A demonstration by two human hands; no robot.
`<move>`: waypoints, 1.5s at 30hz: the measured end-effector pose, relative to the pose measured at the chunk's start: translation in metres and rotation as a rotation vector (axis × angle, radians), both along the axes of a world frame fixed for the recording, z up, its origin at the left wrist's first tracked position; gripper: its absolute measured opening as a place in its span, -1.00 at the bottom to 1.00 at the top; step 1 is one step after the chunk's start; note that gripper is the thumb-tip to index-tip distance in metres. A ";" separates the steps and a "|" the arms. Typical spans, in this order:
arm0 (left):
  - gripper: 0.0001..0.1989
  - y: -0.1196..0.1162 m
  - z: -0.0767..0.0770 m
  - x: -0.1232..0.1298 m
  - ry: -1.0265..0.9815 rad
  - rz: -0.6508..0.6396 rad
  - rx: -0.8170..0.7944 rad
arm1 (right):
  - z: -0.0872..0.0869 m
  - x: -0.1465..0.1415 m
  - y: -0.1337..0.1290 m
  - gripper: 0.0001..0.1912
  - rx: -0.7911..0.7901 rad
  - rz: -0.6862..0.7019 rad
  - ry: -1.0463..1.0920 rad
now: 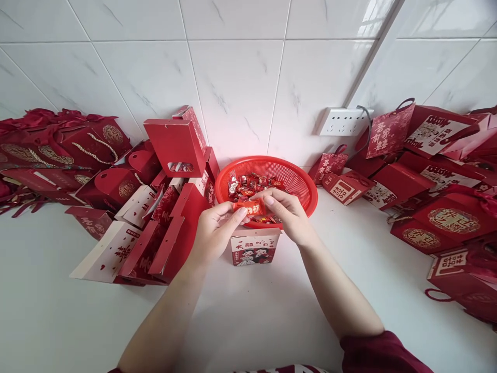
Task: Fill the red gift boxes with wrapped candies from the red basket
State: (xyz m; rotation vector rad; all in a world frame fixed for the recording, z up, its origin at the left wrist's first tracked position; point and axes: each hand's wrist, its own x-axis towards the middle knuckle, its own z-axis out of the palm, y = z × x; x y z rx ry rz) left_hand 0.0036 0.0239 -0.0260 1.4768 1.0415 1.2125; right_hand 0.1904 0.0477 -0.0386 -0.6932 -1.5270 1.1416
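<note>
Between both hands is an orange-red wrapped candy (254,208) with pale lettering. My left hand (218,227) pinches its left end with thumb and fingers. At the other end, the fingers of my right hand (286,211) close on the wrapper. Just below the hands stands a small white and red candy box (254,248) printed with a cartoon couple; its top edge faces me and its inside is hidden. Behind the hands sits a red plastic basket (306,178) with many wrapped candies (248,186) in it, partly covered by my fingers.
Red and white boxes (166,243) stand packed together on the left, with red gift boxes (77,140) behind them. More red gift boxes (446,223) are piled on the right. A white power strip (344,122) is against the tiled wall (236,93).
</note>
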 end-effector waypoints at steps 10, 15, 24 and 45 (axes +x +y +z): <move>-0.74 0.003 -0.003 -0.004 0.099 -0.052 0.014 | 0.003 0.006 0.006 -0.80 -0.094 0.100 0.017; -0.75 0.002 -0.002 -0.003 0.089 -0.072 -0.001 | 0.007 0.008 0.005 -0.75 -0.059 0.057 -0.030; -0.72 -0.002 0.002 -0.001 0.169 -0.102 -0.026 | 0.010 0.012 0.001 -0.76 0.058 -0.030 -0.169; -0.74 0.003 0.000 -0.013 0.611 -0.140 -0.043 | 0.029 0.052 -0.010 -0.77 0.035 0.288 -0.315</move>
